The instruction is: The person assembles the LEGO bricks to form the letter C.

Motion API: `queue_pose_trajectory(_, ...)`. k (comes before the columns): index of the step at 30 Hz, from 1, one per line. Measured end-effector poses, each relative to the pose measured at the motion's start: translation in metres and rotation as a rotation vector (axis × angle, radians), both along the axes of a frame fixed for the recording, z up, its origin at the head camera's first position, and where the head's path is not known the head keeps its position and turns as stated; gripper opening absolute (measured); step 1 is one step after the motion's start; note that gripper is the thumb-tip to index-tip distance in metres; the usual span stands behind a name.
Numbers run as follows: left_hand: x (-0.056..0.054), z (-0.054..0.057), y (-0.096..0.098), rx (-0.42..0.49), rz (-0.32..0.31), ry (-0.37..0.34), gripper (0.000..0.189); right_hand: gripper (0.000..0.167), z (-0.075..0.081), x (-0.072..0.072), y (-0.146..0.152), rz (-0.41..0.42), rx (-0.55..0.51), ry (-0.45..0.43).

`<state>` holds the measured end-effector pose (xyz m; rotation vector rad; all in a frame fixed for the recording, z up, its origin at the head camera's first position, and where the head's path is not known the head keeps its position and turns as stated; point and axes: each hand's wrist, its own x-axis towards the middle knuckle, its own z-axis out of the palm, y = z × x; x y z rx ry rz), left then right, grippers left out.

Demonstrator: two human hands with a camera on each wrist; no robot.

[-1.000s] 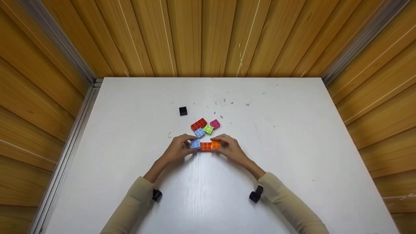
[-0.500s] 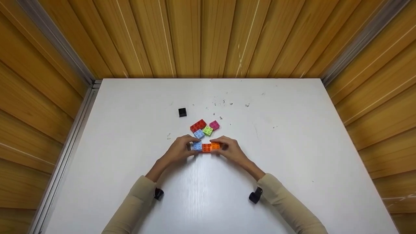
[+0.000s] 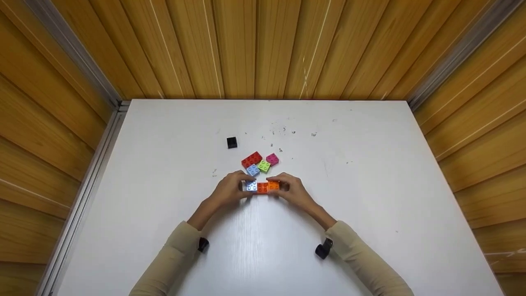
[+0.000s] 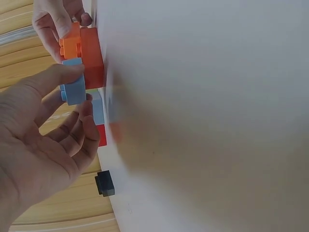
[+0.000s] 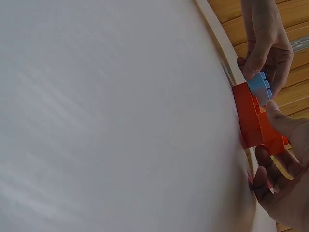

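Note:
My left hand (image 3: 227,190) pinches a light blue toy brick (image 3: 251,186) between thumb and fingers. That blue brick lies over the left end of a longer orange-red brick (image 3: 263,188), which rests on the table. Whether its studs are pressed fully in, I cannot tell. In the left wrist view the blue brick (image 4: 74,87) juts out past the end of the orange-red brick (image 4: 92,63). On the right end sits an orange brick (image 3: 273,186), gripped by thumb and fingers of my right hand (image 3: 294,190). In the right wrist view the blue brick (image 5: 259,87) looks slightly tilted.
Just beyond the hands lie a red brick (image 3: 251,159), a second light blue brick (image 3: 253,170), a lime green brick (image 3: 264,166) and a magenta brick (image 3: 272,159). A black brick (image 3: 232,142) stands farther back. Wood-patterned walls border the white table (image 3: 370,185).
My left hand has moved slightly right with the light blue brick, over the left end of the orange-red brick. The right hand keeps its grip in nearly the same place.

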<state>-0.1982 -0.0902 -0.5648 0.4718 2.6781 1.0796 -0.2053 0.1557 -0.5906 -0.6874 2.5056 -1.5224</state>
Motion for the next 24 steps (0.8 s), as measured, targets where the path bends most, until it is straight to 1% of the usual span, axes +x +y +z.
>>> queue_pose_trajectory(3,0.0004,0.0014,0.0020,-0.017,0.014,-0.019,0.042,0.037,0.0007,0.0010,0.0002,-0.004,0.001,0.000)
queue_pose_trajectory(8,-0.0005,0.0015,0.0031,-0.011,0.028,-0.045,0.041,0.036,0.0022,0.0015,-0.0002,-0.007,0.020,0.014)
queue_pose_trajectory(17,-0.0003,-0.0001,0.0023,0.014,0.019,-0.042,0.040,0.035,0.0037,0.0026,-0.0002,0.001,0.045,0.030)
queue_pose_trajectory(20,0.0022,-0.0016,0.0022,0.012,0.018,-0.020,0.041,0.035,0.0041,0.0028,-0.0004,-0.003,0.049,0.030)
queue_pose_trajectory(24,0.0083,-0.0066,0.0013,-0.001,0.007,0.029,0.044,0.035,0.0029,0.0041,-0.0009,0.001,0.051,0.042)
